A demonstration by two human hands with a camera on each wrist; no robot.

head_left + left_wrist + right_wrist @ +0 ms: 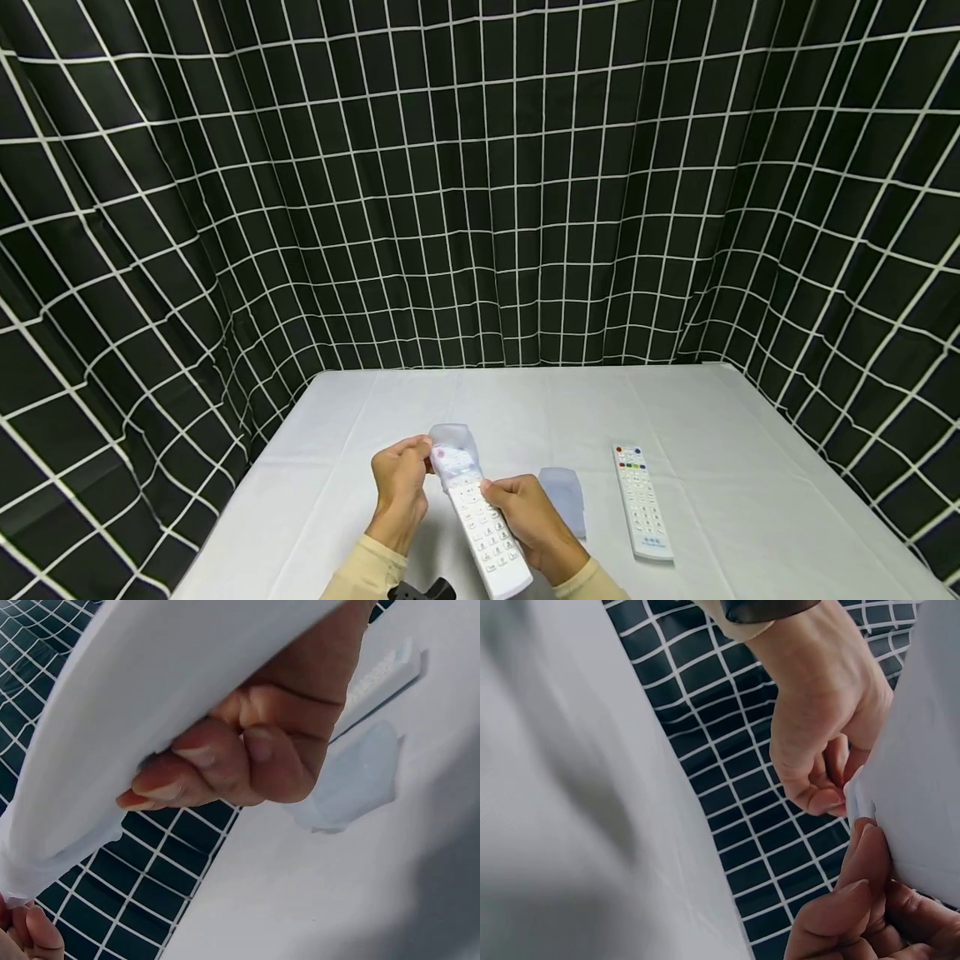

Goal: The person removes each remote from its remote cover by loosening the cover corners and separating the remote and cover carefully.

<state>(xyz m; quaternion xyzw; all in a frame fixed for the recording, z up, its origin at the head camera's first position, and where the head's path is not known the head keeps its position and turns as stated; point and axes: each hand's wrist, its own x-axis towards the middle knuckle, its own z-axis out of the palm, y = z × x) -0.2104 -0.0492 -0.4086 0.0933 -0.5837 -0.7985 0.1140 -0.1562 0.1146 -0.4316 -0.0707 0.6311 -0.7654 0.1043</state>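
A white remote control (pixel 491 537) is held up over the table, its keypad facing up. My right hand (pixel 534 521) grips it along the right side, thumb on the front and fingers curled beneath, as the left wrist view shows (pixel 247 754). Over the remote's far end sits a translucent silicone cover (pixel 452 435), reaching only part of the way down. My left hand (pixel 400 479) pinches the edge of this cover at its left side. In the right wrist view the left hand's fingertips (pixel 826 801) meet the cover's edge, close to the right hand's fingers.
Right of my right hand, another translucent cover (pixel 562 492) lies flat on the white tabletop (pixel 360 417). Farther right lies a second white remote control (pixel 642 504) with coloured buttons near its top. A black curtain with white grid lines (pixel 480 208) surrounds the table's back and sides.
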